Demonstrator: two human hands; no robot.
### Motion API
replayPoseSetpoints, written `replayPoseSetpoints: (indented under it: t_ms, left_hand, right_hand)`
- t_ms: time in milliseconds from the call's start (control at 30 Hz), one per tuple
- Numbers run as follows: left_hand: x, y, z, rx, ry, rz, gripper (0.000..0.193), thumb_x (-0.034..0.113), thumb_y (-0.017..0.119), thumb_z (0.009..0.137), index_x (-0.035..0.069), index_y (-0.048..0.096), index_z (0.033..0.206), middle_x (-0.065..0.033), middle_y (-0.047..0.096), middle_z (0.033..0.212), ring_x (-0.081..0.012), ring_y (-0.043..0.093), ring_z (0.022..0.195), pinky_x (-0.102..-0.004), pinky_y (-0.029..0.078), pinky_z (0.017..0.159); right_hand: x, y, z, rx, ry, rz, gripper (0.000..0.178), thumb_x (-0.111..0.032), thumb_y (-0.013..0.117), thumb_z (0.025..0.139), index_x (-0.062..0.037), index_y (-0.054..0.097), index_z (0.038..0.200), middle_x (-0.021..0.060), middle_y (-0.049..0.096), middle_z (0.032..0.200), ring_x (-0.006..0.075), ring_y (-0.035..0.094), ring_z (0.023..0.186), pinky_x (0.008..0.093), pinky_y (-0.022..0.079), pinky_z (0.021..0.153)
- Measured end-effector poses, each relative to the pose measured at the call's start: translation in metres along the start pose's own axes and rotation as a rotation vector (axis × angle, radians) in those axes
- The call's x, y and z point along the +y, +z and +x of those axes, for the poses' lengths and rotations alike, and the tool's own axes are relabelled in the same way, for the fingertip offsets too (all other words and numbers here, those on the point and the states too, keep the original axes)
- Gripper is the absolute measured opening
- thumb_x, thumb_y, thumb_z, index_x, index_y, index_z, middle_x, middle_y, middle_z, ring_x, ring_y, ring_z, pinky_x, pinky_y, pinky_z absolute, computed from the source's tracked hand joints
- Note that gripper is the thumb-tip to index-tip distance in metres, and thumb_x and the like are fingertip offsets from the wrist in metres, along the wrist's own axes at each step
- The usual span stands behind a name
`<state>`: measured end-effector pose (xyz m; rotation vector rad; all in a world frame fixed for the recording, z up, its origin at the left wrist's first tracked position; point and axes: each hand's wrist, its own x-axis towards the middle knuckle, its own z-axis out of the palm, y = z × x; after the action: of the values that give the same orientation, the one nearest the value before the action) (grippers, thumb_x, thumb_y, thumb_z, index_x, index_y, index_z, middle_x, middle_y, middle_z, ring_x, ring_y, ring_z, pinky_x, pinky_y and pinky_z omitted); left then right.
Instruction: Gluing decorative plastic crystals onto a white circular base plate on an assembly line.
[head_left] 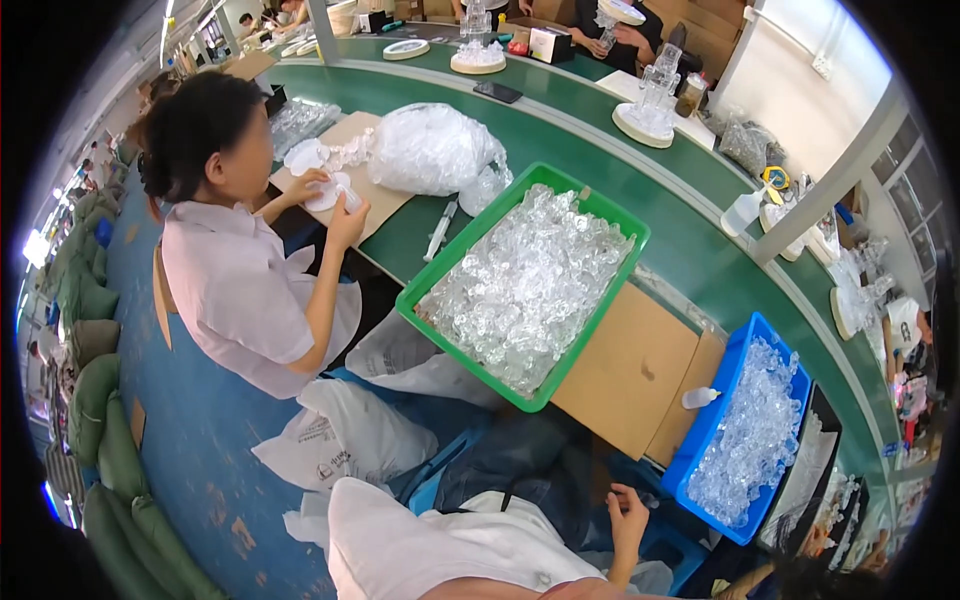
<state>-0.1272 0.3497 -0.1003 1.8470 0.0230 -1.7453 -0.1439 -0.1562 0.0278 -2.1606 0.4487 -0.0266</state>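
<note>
My right hand [627,515] is low in the view, right of my lap, beside the blue bin [672,488]. Its fingers are bent in a loose pinch; whatever they hold, if anything, is too small to make out. Clear plastic parts [745,450] fill the blue bin in a heap. My left hand is out of view; only a white sleeve [400,535] shows on that side. In front of me a green tray [620,262], piled with clear plastic pieces [530,285], sits tilted across the bench edge.
Brown cardboard [625,370] lies between the containers, with a small white bottle [701,398] near the blue bin. To the left, a seated co-worker [250,270] handles white round pieces [335,192]. A stuffed plastic bag [430,150] and a syringe [440,230] lie on the green bench.
</note>
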Motion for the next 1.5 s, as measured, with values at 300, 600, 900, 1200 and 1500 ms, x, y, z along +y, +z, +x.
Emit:
replayPoseSetpoints:
  t_ms: [300, 600, 900, 1200, 1500]
  left_hand:
    - [-0.016, -0.004, 0.016, -0.048, -0.15, 0.131, 0.035, 0.03, 0.057, 0.08, 0.007, 0.064, 0.106, -0.009, 0.065, 0.086, -0.0201, 0.062, 0.068, -0.037, 0.053, 0.057]
    - [-0.038, 0.011, 0.019, -0.114, -0.316, 0.185, 0.037, 0.032, 0.056, 0.081, 0.007, 0.064, 0.107, -0.0105, 0.065, 0.086, -0.0213, 0.062, 0.067, -0.0377, 0.053, 0.057]
    - [0.196, -0.064, -0.137, 0.4, 0.179, 0.114, 0.041, 0.044, 0.049, 0.092, 0.012, 0.064, 0.112, -0.0063, 0.064, 0.093, -0.0183, 0.063, 0.077, -0.0304, 0.053, 0.061]
    - [0.362, -0.058, -0.115, 1.259, 1.064, 0.469, 0.039, 0.02, 0.063, 0.086, 0.01, 0.057, 0.123, -0.0139, 0.055, 0.124, -0.0309, 0.054, 0.113, -0.0421, 0.045, 0.091]
    - [0.378, -0.058, -0.031, 1.389, 0.931, 0.701, 0.043, 0.027, 0.06, 0.087, 0.013, 0.052, 0.127, -0.0141, 0.047, 0.133, -0.0307, 0.043, 0.126, -0.0574, 0.022, 0.107]
  right_hand:
    - [0.025, -0.004, -0.004, 0.019, 0.082, -0.036, 0.015, -0.011, 0.066, 0.082, -0.0032, 0.066, 0.095, 0.01, 0.065, 0.07, 0.0159, 0.063, 0.062, 0.0272, 0.048, 0.06]
    - [0.031, -0.003, -0.002, -0.014, 0.043, -0.069, 0.016, -0.013, 0.067, 0.081, -0.006, 0.066, 0.095, 0.011, 0.066, 0.073, 0.0214, 0.064, 0.064, 0.031, 0.049, 0.061]
    - [-0.012, -0.01, 0.009, -0.033, -0.04, -0.111, 0.018, -0.014, 0.068, 0.08, -0.0064, 0.066, 0.096, 0.0105, 0.065, 0.073, 0.021, 0.063, 0.062, 0.031, 0.048, 0.06]
    - [-0.043, 0.003, 0.03, -0.05, -0.084, -0.059, 0.019, -0.013, 0.068, 0.08, -0.0069, 0.066, 0.098, 0.0099, 0.065, 0.074, 0.0205, 0.062, 0.061, 0.0303, 0.048, 0.058]
    - [-0.014, 0.002, 0.03, 0.007, -0.044, -0.069, 0.018, -0.015, 0.068, 0.08, -0.0078, 0.066, 0.097, 0.0094, 0.065, 0.076, 0.0214, 0.064, 0.064, 0.0306, 0.049, 0.059]
